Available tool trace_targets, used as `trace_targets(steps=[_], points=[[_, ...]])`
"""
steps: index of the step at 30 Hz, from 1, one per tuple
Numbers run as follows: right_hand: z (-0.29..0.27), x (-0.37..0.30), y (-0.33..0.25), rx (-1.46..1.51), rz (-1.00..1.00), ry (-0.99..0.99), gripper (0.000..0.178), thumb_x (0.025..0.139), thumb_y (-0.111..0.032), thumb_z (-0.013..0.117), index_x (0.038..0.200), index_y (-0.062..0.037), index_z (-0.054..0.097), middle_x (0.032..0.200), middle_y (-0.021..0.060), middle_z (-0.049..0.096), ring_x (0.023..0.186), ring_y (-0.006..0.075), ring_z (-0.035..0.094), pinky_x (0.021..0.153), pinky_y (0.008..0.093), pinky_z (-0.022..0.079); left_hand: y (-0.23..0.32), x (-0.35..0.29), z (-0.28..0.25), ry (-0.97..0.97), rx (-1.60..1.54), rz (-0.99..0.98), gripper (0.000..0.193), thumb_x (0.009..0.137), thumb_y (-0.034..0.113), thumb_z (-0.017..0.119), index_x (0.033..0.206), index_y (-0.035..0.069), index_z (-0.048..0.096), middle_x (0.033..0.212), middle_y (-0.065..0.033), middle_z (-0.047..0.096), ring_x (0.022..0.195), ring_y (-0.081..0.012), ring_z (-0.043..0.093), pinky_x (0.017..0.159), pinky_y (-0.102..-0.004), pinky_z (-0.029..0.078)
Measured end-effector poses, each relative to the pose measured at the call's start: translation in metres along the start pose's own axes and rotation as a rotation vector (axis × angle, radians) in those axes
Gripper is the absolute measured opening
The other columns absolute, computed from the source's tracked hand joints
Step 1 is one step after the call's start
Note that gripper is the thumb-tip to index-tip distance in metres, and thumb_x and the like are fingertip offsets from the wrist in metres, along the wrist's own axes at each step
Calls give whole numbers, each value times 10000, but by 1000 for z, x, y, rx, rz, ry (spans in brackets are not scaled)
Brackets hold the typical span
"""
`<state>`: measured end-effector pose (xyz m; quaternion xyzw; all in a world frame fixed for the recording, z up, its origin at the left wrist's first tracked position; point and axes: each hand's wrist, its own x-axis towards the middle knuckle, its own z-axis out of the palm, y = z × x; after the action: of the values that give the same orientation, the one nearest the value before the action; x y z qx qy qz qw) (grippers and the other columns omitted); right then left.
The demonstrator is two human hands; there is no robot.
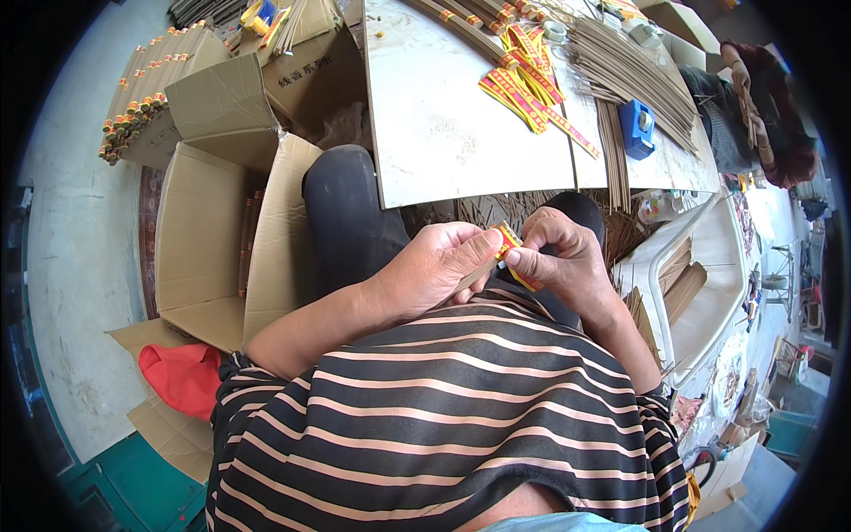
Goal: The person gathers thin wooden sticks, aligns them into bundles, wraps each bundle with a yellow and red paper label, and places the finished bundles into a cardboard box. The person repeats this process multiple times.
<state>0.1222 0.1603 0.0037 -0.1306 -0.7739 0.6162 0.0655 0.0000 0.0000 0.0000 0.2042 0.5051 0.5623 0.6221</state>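
Observation:
Above my lap, my left hand is closed around a bundle of thin brown incense sticks, its thumb pressed near the bundle's top end. A red and yellow paper label strip lies against that end. My right hand pinches the strip between thumb and fingers, and part of it hangs below the thumb. How far the strip goes round the bundle is hidden by my fingers. More such strips lie in a loose pile on the white table ahead.
A blue tape dispenser and many loose sticks are on the table. An open cardboard box stands at my left, finished bundles stacked behind it. At right are a white tub and another person holding sticks.

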Motion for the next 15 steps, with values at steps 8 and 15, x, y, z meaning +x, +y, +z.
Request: trace_targets(steps=[8,15], points=[[3,0,2,-56,-25,83,257,718,-202,751,684,-41,554,748,15,516,726,127,482,663,253,406,0,3,2,49,92,32,369,944,383,424,943,25,513,663,-10,493,537,-48,427,500,-163,368],[13,5,-22,-365,204,232,287,714,-223,751,702,8,581,680,78,545,628,181,526,596,268,447,5,0,8,246,175,108,409,929,390,459,905,-6,553,637,-10,487,548,-56,432,486,-180,379]])
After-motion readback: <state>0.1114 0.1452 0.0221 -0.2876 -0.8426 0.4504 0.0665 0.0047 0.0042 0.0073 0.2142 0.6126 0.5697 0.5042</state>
